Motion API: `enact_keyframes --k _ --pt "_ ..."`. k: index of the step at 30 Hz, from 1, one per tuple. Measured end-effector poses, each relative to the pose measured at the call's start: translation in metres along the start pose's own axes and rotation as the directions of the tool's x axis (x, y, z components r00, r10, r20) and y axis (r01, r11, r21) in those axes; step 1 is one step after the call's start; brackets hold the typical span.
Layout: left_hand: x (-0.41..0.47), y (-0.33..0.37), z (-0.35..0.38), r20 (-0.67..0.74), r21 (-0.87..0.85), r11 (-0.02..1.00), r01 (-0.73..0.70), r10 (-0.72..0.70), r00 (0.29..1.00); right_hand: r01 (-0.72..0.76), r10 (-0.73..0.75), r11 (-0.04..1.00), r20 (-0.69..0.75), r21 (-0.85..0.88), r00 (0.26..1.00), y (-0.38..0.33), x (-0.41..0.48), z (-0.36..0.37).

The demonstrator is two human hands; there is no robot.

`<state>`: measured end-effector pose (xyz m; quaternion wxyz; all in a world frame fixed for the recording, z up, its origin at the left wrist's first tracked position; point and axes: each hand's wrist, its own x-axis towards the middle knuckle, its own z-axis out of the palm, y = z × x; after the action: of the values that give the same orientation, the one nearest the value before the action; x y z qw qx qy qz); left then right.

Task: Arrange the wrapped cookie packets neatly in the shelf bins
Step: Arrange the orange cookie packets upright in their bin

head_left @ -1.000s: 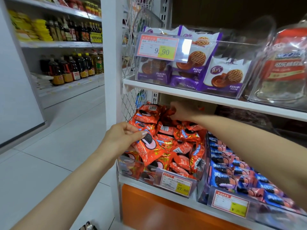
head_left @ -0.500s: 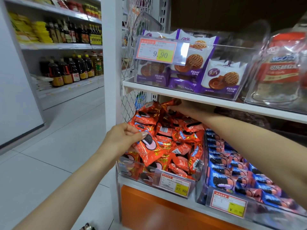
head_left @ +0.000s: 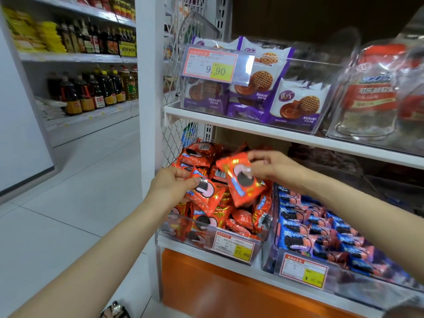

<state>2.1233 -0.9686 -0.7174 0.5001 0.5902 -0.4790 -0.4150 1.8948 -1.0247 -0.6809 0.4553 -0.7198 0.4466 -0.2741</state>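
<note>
A clear bin point(head_left: 263, 245) on the lower shelf is heaped with red wrapped cookie packets point(head_left: 231, 216). My left hand point(head_left: 171, 184) pinches one red packet point(head_left: 205, 192) at the left front of the heap. My right hand point(head_left: 273, 167) holds another red packet point(head_left: 242, 180) by its top edge, lifted above the pile and tilted. To the right, a second clear bin point(head_left: 300, 270) holds rows of blue and pink cookie packets point(head_left: 314, 230).
The upper shelf point(head_left: 229, 121) carries a clear bin of purple cookie packets point(head_left: 296, 104) and a bin of red bags point(head_left: 371, 95). A white upright post point(head_left: 149, 88) stands left of the bins. An aisle with bottle shelves point(head_left: 91, 90) lies left.
My right hand has pulled back out from deep in the shelf, bringing a red packet forward over the pile. My left hand keeps its packet near the same spot.
</note>
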Motion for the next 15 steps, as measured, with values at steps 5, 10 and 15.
enact_keyframes --k 5,10,15 --pt "0.001 0.002 0.0 -0.029 0.082 0.995 -0.051 0.054 0.998 0.185 -0.11 0.775 0.159 -0.604 0.981 0.009 -0.043 0.022" --pt "0.003 0.003 -0.002 -0.056 0.053 0.997 -0.059 0.062 0.997 0.272 -0.15 0.351 0.233 -0.896 0.961 0.018 -0.042 0.036" --pt "0.006 0.001 -0.016 -0.086 0.025 0.997 -0.072 0.073 0.994 0.285 -0.29 0.488 0.155 -0.825 0.944 -0.002 -0.012 0.023"
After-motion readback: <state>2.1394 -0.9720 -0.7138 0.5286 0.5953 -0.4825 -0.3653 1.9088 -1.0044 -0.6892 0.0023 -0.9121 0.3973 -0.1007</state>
